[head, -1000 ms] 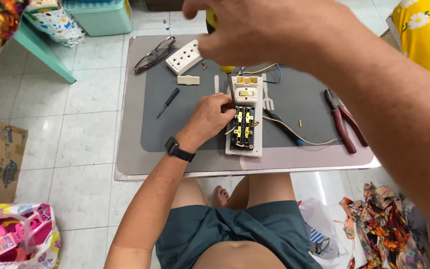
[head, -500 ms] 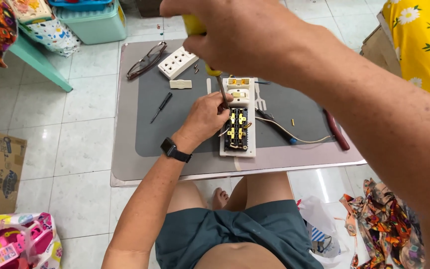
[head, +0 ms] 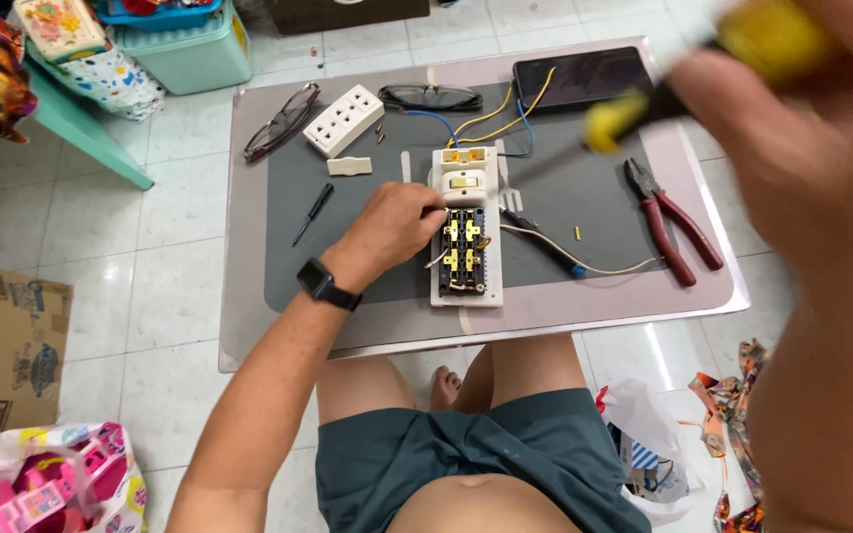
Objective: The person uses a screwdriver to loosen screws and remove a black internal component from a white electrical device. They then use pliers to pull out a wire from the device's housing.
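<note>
Your left hand (head: 392,232) reaches forward with the forearm stretched out from your lap, a black watch (head: 329,285) on the wrist. Its fingers curl against the left edge of the opened white socket-and-switch board with brass contacts (head: 465,242), pinching something at that edge; it looks like a thin wire, though the fingers hide it. The board lies flat on the dark grey mat (head: 348,212) in the middle of the low pale bench (head: 249,326), directly ahead of your knees.

Your right hand (head: 802,148) is raised high and close to the camera, blurred, clenched around the yellow handle of a screwdriver (head: 634,109), whose dark shaft slants down and left toward the top of the board without touching it.

Red-handled pliers (head: 668,217) lie on the mat to the right of the board, well apart from it. A small black screwdriver (head: 313,212) lies left of your left hand. A white multi-outlet socket cover (head: 344,119) and folded glasses (head: 281,120) sit at the far left of the bench.
</note>
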